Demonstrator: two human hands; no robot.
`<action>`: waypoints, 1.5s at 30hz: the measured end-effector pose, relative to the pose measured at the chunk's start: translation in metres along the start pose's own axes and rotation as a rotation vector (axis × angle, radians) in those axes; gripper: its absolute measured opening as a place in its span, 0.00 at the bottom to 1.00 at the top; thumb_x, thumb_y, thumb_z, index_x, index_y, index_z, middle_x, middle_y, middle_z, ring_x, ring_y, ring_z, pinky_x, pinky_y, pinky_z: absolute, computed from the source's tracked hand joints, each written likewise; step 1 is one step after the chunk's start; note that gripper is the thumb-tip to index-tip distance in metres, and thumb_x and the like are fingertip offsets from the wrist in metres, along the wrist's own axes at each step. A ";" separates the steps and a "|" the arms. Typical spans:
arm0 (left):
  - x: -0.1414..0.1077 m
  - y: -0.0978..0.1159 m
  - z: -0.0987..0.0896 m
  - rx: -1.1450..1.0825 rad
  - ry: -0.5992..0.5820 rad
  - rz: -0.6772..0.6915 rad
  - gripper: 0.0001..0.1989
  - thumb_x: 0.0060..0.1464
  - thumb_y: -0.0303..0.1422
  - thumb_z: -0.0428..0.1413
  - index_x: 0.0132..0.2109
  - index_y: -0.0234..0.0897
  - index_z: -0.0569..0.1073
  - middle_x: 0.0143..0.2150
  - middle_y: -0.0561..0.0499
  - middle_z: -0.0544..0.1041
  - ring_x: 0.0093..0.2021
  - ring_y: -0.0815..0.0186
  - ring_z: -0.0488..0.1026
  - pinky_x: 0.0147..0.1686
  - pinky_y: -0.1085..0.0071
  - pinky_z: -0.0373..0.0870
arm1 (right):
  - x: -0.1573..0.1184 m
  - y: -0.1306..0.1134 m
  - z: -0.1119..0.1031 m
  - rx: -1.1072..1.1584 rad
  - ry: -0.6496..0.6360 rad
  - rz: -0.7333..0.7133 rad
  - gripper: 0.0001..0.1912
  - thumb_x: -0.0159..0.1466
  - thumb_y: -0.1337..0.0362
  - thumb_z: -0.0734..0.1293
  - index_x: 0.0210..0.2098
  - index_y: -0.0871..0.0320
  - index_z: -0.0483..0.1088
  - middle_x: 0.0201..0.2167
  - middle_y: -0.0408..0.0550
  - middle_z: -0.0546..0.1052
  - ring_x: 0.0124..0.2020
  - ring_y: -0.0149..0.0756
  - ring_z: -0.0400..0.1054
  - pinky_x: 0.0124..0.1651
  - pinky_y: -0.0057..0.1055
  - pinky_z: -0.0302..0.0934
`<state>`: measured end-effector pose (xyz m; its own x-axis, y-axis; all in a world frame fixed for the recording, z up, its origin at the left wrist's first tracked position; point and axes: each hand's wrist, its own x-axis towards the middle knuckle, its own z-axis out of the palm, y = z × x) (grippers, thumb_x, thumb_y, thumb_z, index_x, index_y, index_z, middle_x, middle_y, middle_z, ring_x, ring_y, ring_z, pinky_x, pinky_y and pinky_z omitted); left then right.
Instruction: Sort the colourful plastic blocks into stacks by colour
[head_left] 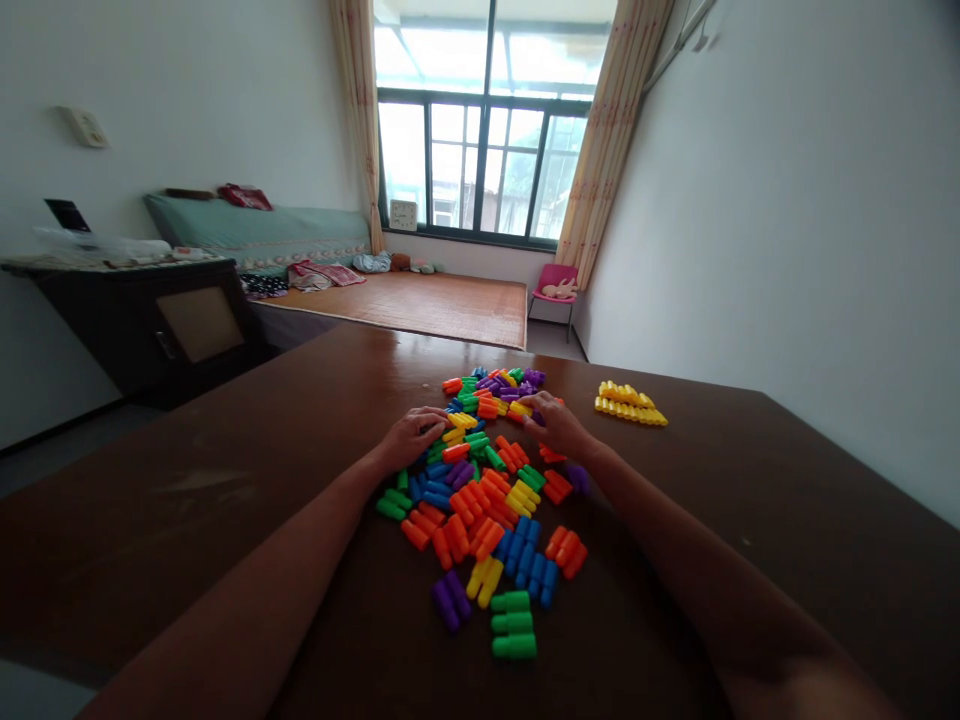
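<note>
A long heap of plastic bullet-shaped building blocks [471,497] in orange, blue, green, yellow and purple lies down the middle of the table. My left hand [411,438] is at the heap's left side, its fingers and thumb closed on the end of a yellow block [462,421]. Across from it, my right hand [553,422] pinches another yellow block [520,409] at the right side, just above an orange one. Nearest to me lie a green block [514,625] and a purple block [451,600].
Joined yellow blocks [631,411] lie apart on the right of the brown table [300,430]. Beyond the table are a bed with a mat [450,305], a pink chair [556,283] and a window. A dark cabinet [150,320] stands at the left.
</note>
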<state>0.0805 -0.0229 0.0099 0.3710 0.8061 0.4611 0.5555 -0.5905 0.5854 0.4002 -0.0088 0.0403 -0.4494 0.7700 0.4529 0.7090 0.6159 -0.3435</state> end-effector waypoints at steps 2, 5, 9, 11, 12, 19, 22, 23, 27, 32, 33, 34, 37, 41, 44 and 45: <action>0.000 0.000 0.000 0.004 -0.006 0.006 0.17 0.60 0.42 0.50 0.42 0.39 0.80 0.48 0.46 0.78 0.50 0.58 0.73 0.54 0.61 0.66 | 0.000 -0.003 0.003 0.018 -0.042 -0.017 0.13 0.65 0.63 0.59 0.46 0.58 0.71 0.40 0.50 0.75 0.41 0.36 0.69 0.46 0.31 0.61; 0.000 -0.001 0.000 0.014 -0.012 0.003 0.17 0.60 0.43 0.50 0.42 0.39 0.80 0.49 0.46 0.78 0.51 0.58 0.72 0.54 0.62 0.67 | 0.001 -0.005 0.002 0.030 -0.039 0.013 0.13 0.66 0.62 0.59 0.42 0.58 0.73 0.36 0.49 0.77 0.38 0.36 0.70 0.43 0.31 0.60; 0.000 -0.002 0.000 0.020 -0.012 -0.002 0.17 0.60 0.43 0.50 0.43 0.39 0.80 0.49 0.46 0.78 0.51 0.58 0.72 0.54 0.62 0.67 | 0.003 0.015 -0.014 0.161 0.082 0.204 0.15 0.64 0.57 0.60 0.42 0.59 0.73 0.31 0.47 0.78 0.31 0.36 0.70 0.37 0.31 0.62; 0.000 -0.002 0.000 0.023 -0.014 -0.001 0.17 0.60 0.43 0.50 0.42 0.40 0.80 0.49 0.46 0.78 0.51 0.58 0.72 0.54 0.62 0.67 | 0.001 0.037 -0.025 0.285 0.156 0.319 0.16 0.62 0.56 0.62 0.41 0.59 0.72 0.31 0.48 0.78 0.30 0.35 0.71 0.35 0.30 0.63; 0.000 -0.001 0.000 0.024 -0.014 -0.001 0.17 0.60 0.43 0.50 0.42 0.40 0.80 0.49 0.46 0.78 0.51 0.58 0.72 0.54 0.62 0.67 | -0.002 0.049 -0.030 0.353 0.207 0.383 0.15 0.60 0.57 0.63 0.41 0.60 0.72 0.32 0.48 0.78 0.31 0.36 0.71 0.36 0.31 0.64; 0.000 0.000 -0.001 0.007 -0.010 0.001 0.18 0.60 0.43 0.50 0.41 0.38 0.81 0.48 0.44 0.78 0.50 0.57 0.73 0.54 0.61 0.67 | -0.021 0.082 -0.044 0.702 0.144 0.628 0.14 0.52 0.60 0.70 0.36 0.59 0.70 0.32 0.47 0.77 0.30 0.32 0.70 0.33 0.28 0.65; 0.000 -0.002 -0.001 0.008 -0.010 -0.002 0.18 0.60 0.43 0.50 0.42 0.39 0.81 0.48 0.44 0.78 0.50 0.58 0.73 0.54 0.61 0.67 | -0.016 0.056 -0.036 0.846 -0.142 0.475 0.19 0.51 0.56 0.73 0.38 0.60 0.72 0.33 0.48 0.78 0.31 0.32 0.71 0.35 0.28 0.65; 0.000 -0.002 -0.001 0.010 -0.011 -0.002 0.18 0.60 0.44 0.50 0.42 0.39 0.81 0.48 0.44 0.78 0.50 0.58 0.73 0.54 0.61 0.67 | -0.014 0.047 -0.033 0.880 -0.195 0.418 0.20 0.52 0.55 0.73 0.39 0.60 0.72 0.35 0.48 0.78 0.33 0.33 0.71 0.37 0.28 0.66; 0.000 -0.003 -0.001 0.003 -0.017 0.003 0.18 0.60 0.43 0.50 0.42 0.39 0.80 0.48 0.45 0.78 0.51 0.58 0.72 0.54 0.62 0.66 | -0.007 0.041 -0.032 0.854 -0.100 0.350 0.19 0.54 0.54 0.71 0.40 0.59 0.71 0.38 0.48 0.78 0.37 0.34 0.72 0.43 0.31 0.67; 0.000 -0.002 0.000 -0.011 -0.003 0.012 0.16 0.59 0.42 0.51 0.42 0.39 0.80 0.48 0.45 0.78 0.50 0.59 0.73 0.54 0.62 0.66 | -0.022 0.099 -0.049 0.434 0.299 0.684 0.16 0.56 0.58 0.69 0.41 0.59 0.70 0.32 0.49 0.78 0.30 0.33 0.72 0.36 0.31 0.68; 0.000 -0.002 0.001 -0.013 0.003 0.011 0.16 0.59 0.42 0.51 0.41 0.39 0.80 0.48 0.45 0.78 0.50 0.59 0.73 0.54 0.62 0.66 | -0.026 0.111 -0.053 0.332 0.351 0.729 0.16 0.56 0.58 0.69 0.41 0.59 0.70 0.33 0.50 0.79 0.30 0.34 0.73 0.35 0.31 0.68; 0.000 -0.002 0.001 -0.015 0.009 0.010 0.16 0.59 0.41 0.52 0.41 0.39 0.80 0.47 0.45 0.79 0.50 0.58 0.73 0.54 0.62 0.66 | -0.030 0.122 -0.056 0.238 0.386 0.755 0.16 0.57 0.57 0.68 0.42 0.59 0.70 0.34 0.52 0.79 0.31 0.35 0.73 0.35 0.31 0.68; 0.000 0.000 0.000 -0.014 0.014 0.008 0.15 0.59 0.41 0.52 0.40 0.39 0.81 0.47 0.46 0.79 0.49 0.58 0.73 0.54 0.62 0.67 | -0.038 0.143 -0.059 0.011 0.398 0.765 0.16 0.58 0.57 0.67 0.43 0.59 0.70 0.37 0.54 0.79 0.36 0.37 0.74 0.37 0.30 0.67; 0.000 0.003 -0.001 0.006 0.001 0.003 0.16 0.59 0.41 0.51 0.40 0.39 0.80 0.47 0.45 0.79 0.50 0.58 0.73 0.54 0.61 0.67 | -0.041 0.149 -0.054 -0.203 0.288 0.788 0.13 0.59 0.58 0.66 0.42 0.57 0.70 0.37 0.51 0.79 0.38 0.39 0.73 0.41 0.32 0.64; 0.000 0.004 -0.002 0.007 -0.003 -0.003 0.16 0.59 0.41 0.51 0.41 0.38 0.80 0.48 0.45 0.79 0.50 0.59 0.73 0.54 0.62 0.67 | -0.041 0.149 -0.052 -0.285 0.244 0.805 0.13 0.60 0.57 0.64 0.41 0.56 0.71 0.36 0.49 0.79 0.37 0.38 0.73 0.40 0.32 0.62; 0.000 0.004 -0.002 0.004 -0.005 -0.004 0.16 0.59 0.41 0.51 0.41 0.38 0.80 0.48 0.45 0.79 0.50 0.59 0.73 0.54 0.62 0.67 | -0.042 0.150 -0.052 -0.302 0.242 0.809 0.13 0.61 0.56 0.64 0.41 0.56 0.71 0.36 0.49 0.79 0.37 0.38 0.72 0.40 0.31 0.62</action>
<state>0.0814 -0.0254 0.0134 0.3723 0.8087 0.4555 0.5599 -0.5870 0.5847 0.5530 0.0425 0.0124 0.3525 0.8722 0.3391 0.8874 -0.1965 -0.4171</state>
